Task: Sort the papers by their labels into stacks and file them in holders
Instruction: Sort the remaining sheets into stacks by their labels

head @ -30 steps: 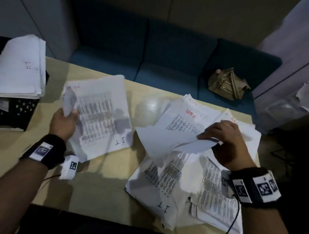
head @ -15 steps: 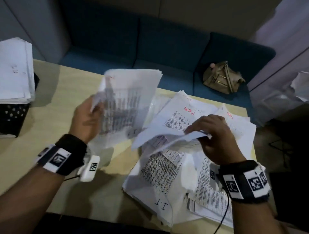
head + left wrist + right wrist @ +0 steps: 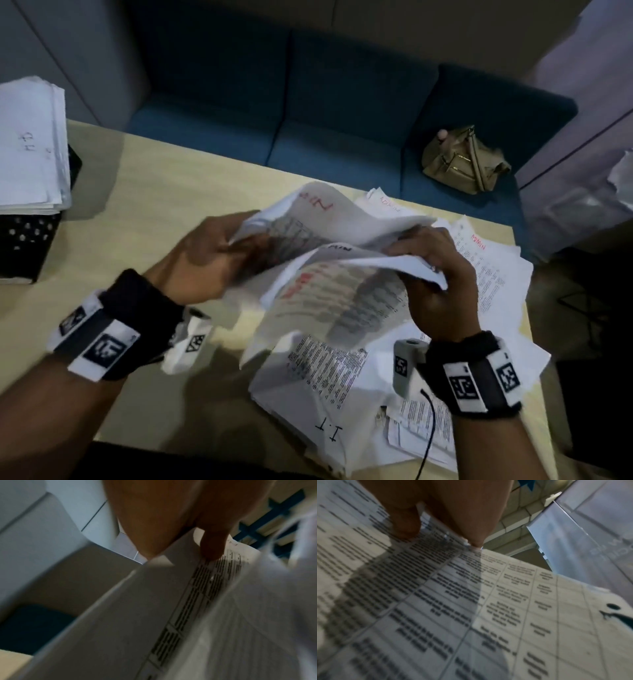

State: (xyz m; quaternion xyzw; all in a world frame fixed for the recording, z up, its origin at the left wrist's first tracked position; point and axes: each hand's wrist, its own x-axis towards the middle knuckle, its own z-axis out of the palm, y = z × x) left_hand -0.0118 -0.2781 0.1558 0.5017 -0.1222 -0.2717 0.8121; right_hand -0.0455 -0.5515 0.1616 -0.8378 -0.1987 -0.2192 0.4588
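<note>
- My left hand (image 3: 202, 260) pinches the near edge of a sheet marked in red (image 3: 318, 212), thumb on top and fingers curled beneath, and holds it clear of the table (image 3: 164, 192) so the label at its far end stays readable.
- My right hand (image 3: 435, 274) pinches the edge of a second sheet (image 3: 346, 294) and lifts it off the loose pile (image 3: 489, 274), fingers curled over the fold; I judge this opens a gap so the two sheets can come together.
- In the right wrist view the sheet's printed table fills the frame, thumb and finger pressing it from both sides (the text is too blurred to read).
- The pile sprawls over the table's right half, with an "I.T" sheet (image 3: 329, 428) lying nearest me, so sorting is far from done.
- A squared stack (image 3: 30, 144) rests on a black perforated holder (image 3: 24, 240) at the far left, well apart from the pile; that looks like finished filing.
- A tan bag (image 3: 462, 161) sits on the blue sofa (image 3: 308, 113) beyond the table.
</note>
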